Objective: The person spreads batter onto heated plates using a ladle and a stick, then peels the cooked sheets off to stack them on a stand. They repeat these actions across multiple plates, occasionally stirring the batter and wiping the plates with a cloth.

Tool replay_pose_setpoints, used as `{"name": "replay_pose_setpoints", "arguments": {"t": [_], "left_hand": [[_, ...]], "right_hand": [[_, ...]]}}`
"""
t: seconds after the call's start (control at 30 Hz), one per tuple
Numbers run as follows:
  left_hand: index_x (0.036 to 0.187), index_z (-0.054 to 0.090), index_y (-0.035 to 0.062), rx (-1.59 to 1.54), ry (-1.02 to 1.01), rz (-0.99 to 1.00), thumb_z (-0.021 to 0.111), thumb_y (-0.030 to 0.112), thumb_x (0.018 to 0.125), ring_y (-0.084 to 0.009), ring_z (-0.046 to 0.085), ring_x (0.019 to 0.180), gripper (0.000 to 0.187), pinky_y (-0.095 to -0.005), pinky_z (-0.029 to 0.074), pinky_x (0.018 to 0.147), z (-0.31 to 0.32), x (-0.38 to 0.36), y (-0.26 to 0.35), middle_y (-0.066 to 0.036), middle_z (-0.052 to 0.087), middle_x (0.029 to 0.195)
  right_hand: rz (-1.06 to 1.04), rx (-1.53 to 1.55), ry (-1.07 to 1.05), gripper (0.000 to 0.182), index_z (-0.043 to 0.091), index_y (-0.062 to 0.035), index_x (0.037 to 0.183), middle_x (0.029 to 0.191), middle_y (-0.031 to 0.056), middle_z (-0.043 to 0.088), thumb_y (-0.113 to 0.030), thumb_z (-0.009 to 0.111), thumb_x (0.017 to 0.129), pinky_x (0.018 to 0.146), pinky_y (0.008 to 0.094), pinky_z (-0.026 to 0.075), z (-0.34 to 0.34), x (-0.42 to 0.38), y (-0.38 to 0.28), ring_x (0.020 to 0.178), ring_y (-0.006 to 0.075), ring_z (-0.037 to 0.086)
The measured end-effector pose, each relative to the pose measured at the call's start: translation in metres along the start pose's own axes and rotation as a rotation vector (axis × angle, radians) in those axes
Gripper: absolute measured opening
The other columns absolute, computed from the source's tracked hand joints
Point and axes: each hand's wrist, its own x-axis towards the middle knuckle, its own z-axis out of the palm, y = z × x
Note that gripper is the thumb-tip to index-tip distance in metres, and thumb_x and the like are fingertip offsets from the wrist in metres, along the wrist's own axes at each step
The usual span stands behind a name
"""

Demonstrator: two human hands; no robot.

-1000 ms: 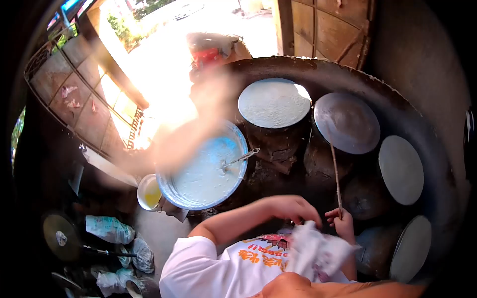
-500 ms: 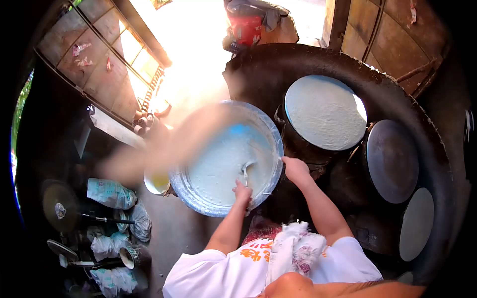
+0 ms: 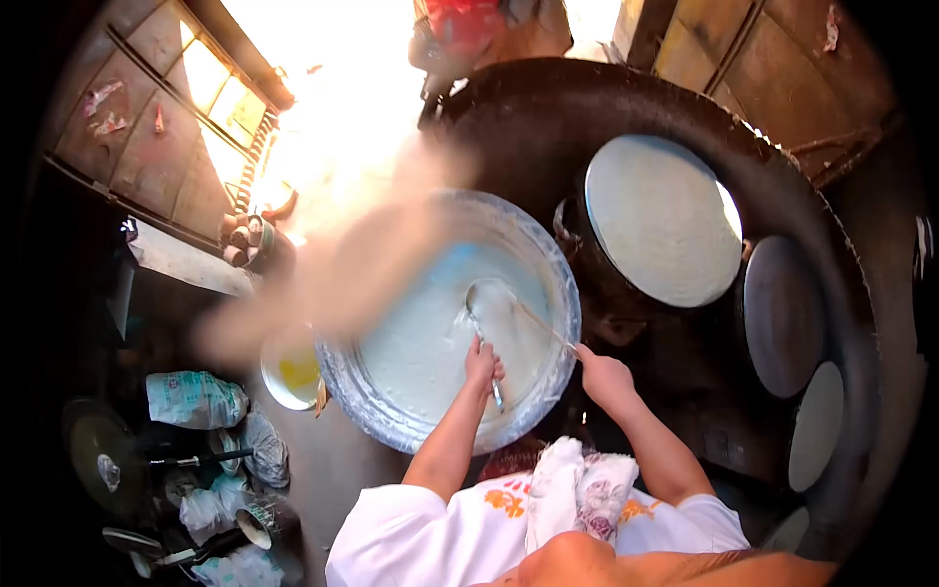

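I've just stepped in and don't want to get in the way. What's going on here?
The left hand holds a ladle at the white mix in a basin, and the right hand grips a thin stick reaching over it. To the right, one round plate is coated white; the dark plate beside it looks bare.

- Wears a white T-shirt (image 3: 435, 548), loose in the body, with short, wide sleeves (image 3: 381, 517).
- Carries orange print (image 3: 506, 503) in thick, curling strokes across the front, and again on the right side of the chest.
- Has a white cloth (image 3: 551, 499) bunched down the middle of the chest, partly patterned in purplish brown, overlapping the print.
- Leaves both forearms (image 3: 442, 442), the left hand (image 3: 482, 365) and the right hand (image 3: 604, 380) bare.
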Motion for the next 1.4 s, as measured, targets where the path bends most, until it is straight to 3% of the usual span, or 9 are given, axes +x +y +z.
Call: {"name": "replay_pose_setpoints", "arguments": {"t": [0.17, 0.27, 0.37, 0.43, 0.6, 0.9, 1.13, 1.27, 1.4], "left_hand": [[0.097, 0.043, 0.0191, -0.587, -0.065, -0.149, 0.041, 0.016, 0.095, -0.0057, 0.029, 0.040, 0.004, -0.0197, 0.027, 0.033, 0.067, -0.017, -0.003, 0.004, 0.028, 0.055], [0.081, 0.042, 0.0160, -0.686, -0.114, -0.123, 0.042, 0.019, 0.096, -0.0056, 0.029, 0.040, 0.016, -0.0201, 0.029, 0.033, 0.088, -0.052, -0.004, 0.005, 0.030, 0.054], [0.067, 0.038, 0.0137, -0.971, -0.444, -0.260, 0.042, 0.025, 0.097, -0.0059, 0.030, 0.039, 0.032, -0.0202, 0.030, 0.033, 0.093, -0.104, 0.021, 0.005, 0.030, 0.051], [0.060, 0.035, 0.0133, -1.083, -1.012, -0.392, 0.041, 0.032, 0.097, -0.0059, 0.030, 0.038, 0.042, -0.0205, 0.031, 0.034, 0.095, -0.129, 0.044, 0.004, 0.030, 0.046], [0.063, 0.034, 0.0118, -0.896, -1.184, -0.120, 0.037, 0.033, 0.099, -0.0060, 0.031, 0.036, 0.042, -0.0216, 0.034, 0.035, 0.133, -0.292, 0.125, 0.004, 0.026, 0.048], [0.065, 0.034, 0.0118, -0.645, -1.690, 0.193, 0.037, 0.028, 0.100, -0.0037, 0.033, 0.033, 0.038, -0.0171, 0.036, 0.032, 0.153, -0.396, 0.247, 0.005, 0.027, 0.044], [0.060, 0.035, 0.0128, -0.742, -0.999, -0.545, 0.037, 0.043, 0.098, -0.0063, 0.030, 0.038, 0.048, -0.0213, 0.031, 0.036, 0.067, -0.299, 0.208, 0.005, 0.027, 0.048], [0.062, 0.037, 0.0108, -0.500, -1.101, -0.503, 0.041, 0.037, 0.098, -0.0052, 0.030, 0.039, 0.044, -0.0206, 0.031, 0.037, 0.086, -0.246, 0.165, 0.005, 0.029, 0.049], [0.063, 0.036, 0.0106, -0.609, -1.043, -0.912, 0.041, 0.035, 0.098, -0.0060, 0.030, 0.039, 0.043, -0.0201, 0.031, 0.037, 0.177, -0.258, 0.147, 0.005, 0.028, 0.048]], "right_hand": [[-0.015, 0.197, -0.116, 0.019, 0.054, -0.0056, 0.103, 0.083, 0.0257, 0.062, -0.014, 0.044, 0.089, 0.067, 0.0508, 0.047, 0.042, -0.030, -0.002, 0.078, 0.0423, 0.060], [-0.056, 0.441, -0.071, 0.025, 0.053, -0.0024, 0.107, 0.089, 0.0250, 0.063, -0.015, 0.041, 0.089, 0.073, 0.0513, 0.047, 0.032, -0.062, 0.002, 0.085, 0.0444, 0.059], [-0.178, 0.795, -0.016, 0.026, 0.053, -0.0074, 0.116, 0.071, 0.0116, 0.058, -0.014, 0.045, 0.093, 0.051, 0.0333, 0.044, 0.032, -0.079, 0.011, 0.060, 0.0211, 0.057], [-0.093, 1.117, -0.205, 0.029, 0.050, -0.0094, 0.123, 0.064, 0.0015, 0.050, -0.016, 0.043, 0.095, 0.044, 0.0251, 0.038, -0.015, -0.092, 0.007, 0.051, 0.0095, 0.047], [-0.156, 1.553, -0.409, 0.039, 0.038, -0.0133, 0.137, 0.060, -0.0002, 0.045, -0.018, 0.041, 0.098, 0.035, 0.0199, 0.028, -0.123, -0.132, -0.032, 0.041, 0.0043, 0.033], [-0.546, 1.626, -0.191, 0.037, 0.041, -0.0148, 0.135, 0.057, 0.0040, 0.047, -0.023, 0.041, 0.099, 0.034, 0.0203, 0.025, -0.232, -0.137, -0.110, 0.039, 0.0057, 0.031], [-0.106, 1.669, -0.422, 0.034, 0.043, -0.0101, 0.131, 0.055, -0.0001, 0.041, -0.018, 0.040, 0.098, 0.033, 0.0197, 0.023, -0.110, -0.123, -0.057, 0.037, 0.0047, 0.028], [-0.053, 1.805, -0.157, 0.033, 0.047, -0.0106, 0.129, 0.055, -0.0011, 0.043, -0.019, 0.038, 0.098, 0.033, 0.0186, 0.026, -0.084, -0.148, -0.027, 0.037, 0.0035, 0.030], [0.106, 1.743, 0.117, 0.036, 0.044, -0.0118, 0.133, 0.058, 0.0002, 0.048, -0.021, 0.038, 0.099, 0.035, 0.0201, 0.030, -0.080, -0.179, -0.004, 0.038, 0.0051, 0.033]]}}
